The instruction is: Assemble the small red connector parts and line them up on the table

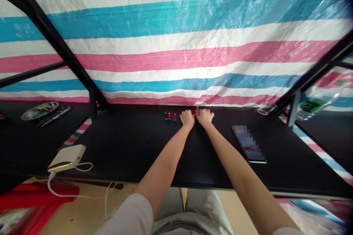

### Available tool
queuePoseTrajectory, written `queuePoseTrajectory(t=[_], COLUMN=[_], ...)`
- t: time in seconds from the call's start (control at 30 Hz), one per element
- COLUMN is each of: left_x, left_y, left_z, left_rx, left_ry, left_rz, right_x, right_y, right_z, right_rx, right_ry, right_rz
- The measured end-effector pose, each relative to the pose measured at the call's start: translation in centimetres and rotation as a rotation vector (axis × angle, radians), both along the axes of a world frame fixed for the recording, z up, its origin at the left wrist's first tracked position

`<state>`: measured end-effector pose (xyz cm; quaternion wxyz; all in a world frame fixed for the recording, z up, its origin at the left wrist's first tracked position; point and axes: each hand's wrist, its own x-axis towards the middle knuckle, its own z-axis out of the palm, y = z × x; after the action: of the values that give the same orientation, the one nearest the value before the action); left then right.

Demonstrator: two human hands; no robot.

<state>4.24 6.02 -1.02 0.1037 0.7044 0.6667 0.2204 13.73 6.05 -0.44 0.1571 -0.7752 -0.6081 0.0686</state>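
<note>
Curling close together on the tabletop (129, 154), the left hand (187, 118) and right hand (204, 116) are reaching a small red cylinder (193, 111) between them; any grip is unclear.

Left hand (187, 118) beside right hand (204, 116), both palm-down

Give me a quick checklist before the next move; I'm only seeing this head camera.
1. Left hand and right hand close together at the far edge of the black table: ok.
2. Firm hold on the small red piece between them: cannot tell, it is partly hidden.
3. Black cylinder and two red cylinders upright in a row, apart from the left hand: ok.
4. Phone lying flat, apart from the right hand: ok.
5. White cable kept on the table: not ok, it hangs over the near edge.
</note>
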Motion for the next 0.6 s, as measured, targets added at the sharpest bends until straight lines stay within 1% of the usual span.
queuePoseTrajectory(t=[0.17, 0.27, 0.33, 0.4, 0.5, 0.53, 0.6], left_x=[-0.1, -0.6, -1.5, -2.7, -4.9, -5.7, -6.9], left_y=[-1.3, -2.9, -4.3, -5.6, -6.9, -7.0, -7.0], left_z=[1.4, 2.2, 2.8, 3.3, 3.7, 3.8, 3.7], left_rx=[-0.107, -0.199, -0.22, -0.168, -0.058, -0.027, -0.015], left_ry=[0.091, 0.128, 0.153, 0.135, 0.071, 0.059, 0.05], left_rz=[-0.074, -0.136, -0.179, -0.194, -0.091, -0.053, 0.0], right_x=[-0.2, -0.2, -0.5, -1.0, -2.3, -2.8, -3.7], right_y=[-0.9, -1.9, -2.9, -4.2, -6.3, -6.9, -8.0], right_z=[0.6, 1.2, 1.6, 1.8, 1.4, 1.0, 0.2], right_rx=[-0.013, -0.024, 0.006, 0.107, 0.315, 0.394, 0.552], right_ry=[-0.06, -0.073, -0.027, 0.077, 0.286, 0.344, 0.431], right_rz=[0.018, 0.007, -0.013, -0.032, -0.053, -0.04, 0.019])
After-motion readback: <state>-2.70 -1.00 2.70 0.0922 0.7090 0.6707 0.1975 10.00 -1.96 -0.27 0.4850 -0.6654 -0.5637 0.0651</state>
